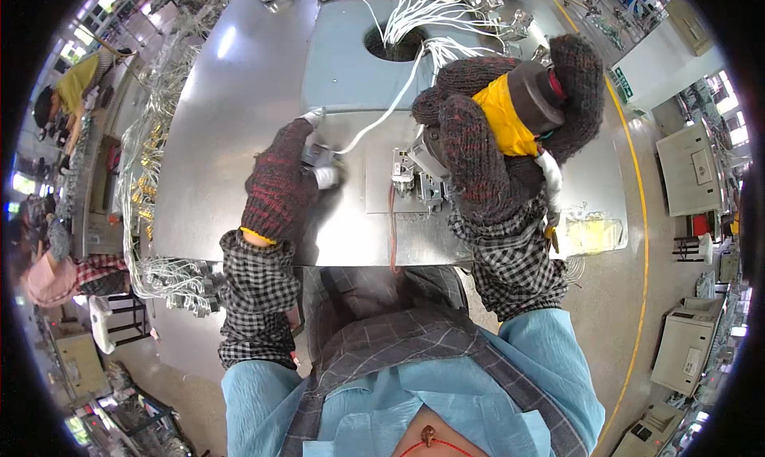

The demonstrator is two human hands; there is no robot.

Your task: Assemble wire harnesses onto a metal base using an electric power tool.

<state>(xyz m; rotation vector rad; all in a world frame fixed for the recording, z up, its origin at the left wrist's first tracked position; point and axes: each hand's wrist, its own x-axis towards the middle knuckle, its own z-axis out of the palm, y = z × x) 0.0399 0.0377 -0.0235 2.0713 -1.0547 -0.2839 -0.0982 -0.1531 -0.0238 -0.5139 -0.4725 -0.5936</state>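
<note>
My left hand (279,174), in a dark red-flecked knit glove with white fingertip covers, pinches a small metal connector (320,156) just above the steel table. A white cable (386,118) runs from it up toward a round hole. My right hand (482,150), gloved alike, wraps round a dark cylindrical power tool (535,98) bound with yellow tape. Its kind is partly hidden by the glove. Beside the tool's lower end, a small metal fixture (403,170) with clamp-like parts sits on a plate, a reddish cord (393,230) hanging from it over the near edge.
A bundle of white cables (434,15) with metal ends fans out of the round hole (396,44) at the table's far side. More cable bundles (147,162) hang along the left edge. A co-worker's sleeve (100,274) shows at far left. White cabinets (689,170) stand right.
</note>
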